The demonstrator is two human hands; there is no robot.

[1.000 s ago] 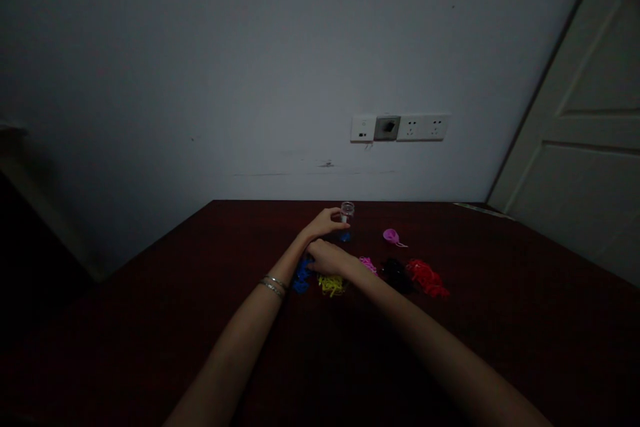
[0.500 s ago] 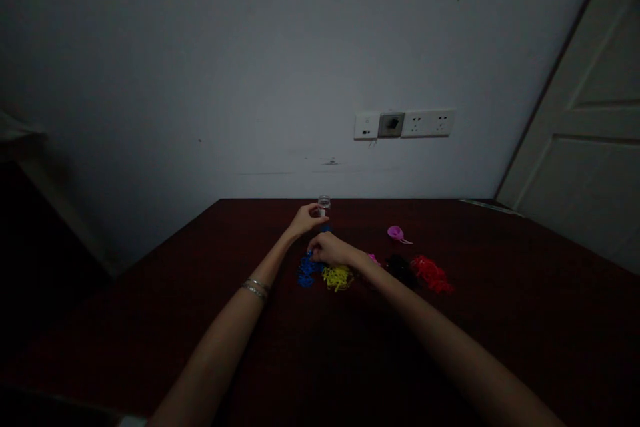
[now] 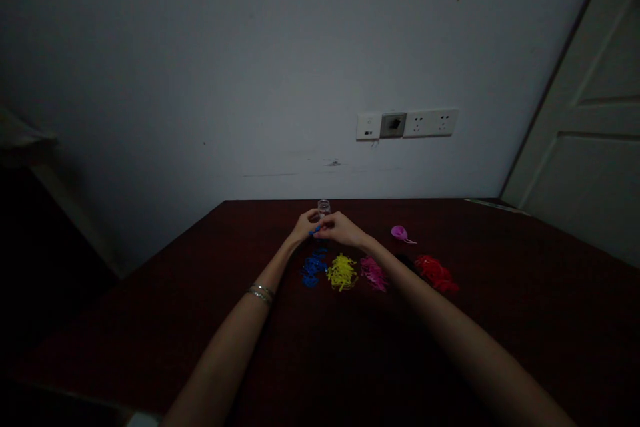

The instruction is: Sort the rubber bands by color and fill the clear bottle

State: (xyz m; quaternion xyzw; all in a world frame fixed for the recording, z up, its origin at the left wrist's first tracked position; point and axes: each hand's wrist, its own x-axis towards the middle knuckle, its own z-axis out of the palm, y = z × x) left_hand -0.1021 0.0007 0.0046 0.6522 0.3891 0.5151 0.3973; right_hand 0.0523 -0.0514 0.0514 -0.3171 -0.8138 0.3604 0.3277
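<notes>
A small clear jar point(image 3: 324, 205) stands near the back of the table, with the fingers of my left hand point(image 3: 304, 225) closed around its near left side. Just in front of it, my right hand point(image 3: 341, 228) pinches a small blue rubber band point(image 3: 315, 231) between thumb and fingertips. The lower part of the jar is hidden behind my right hand. Nearer to me lies a loose pile of blue rubber bands point(image 3: 313, 270), with a yellow pile point(image 3: 343, 272) beside it. A pink pile point(image 3: 374, 273) is left of my right forearm.
Right of my forearm is a red pile point(image 3: 436, 272), and a dark pile point(image 3: 407, 261) is partly covered by the arm. A pink funnel-like piece point(image 3: 399, 233) with a thin tail lies further back. Behind the dark red table point(image 3: 240, 227) rises a wall with sockets point(image 3: 430, 123).
My right hand has lifted from the blue pile and moved up toward the jar, with a blue rubber band in its fingertips. My left hand stays at the jar.
</notes>
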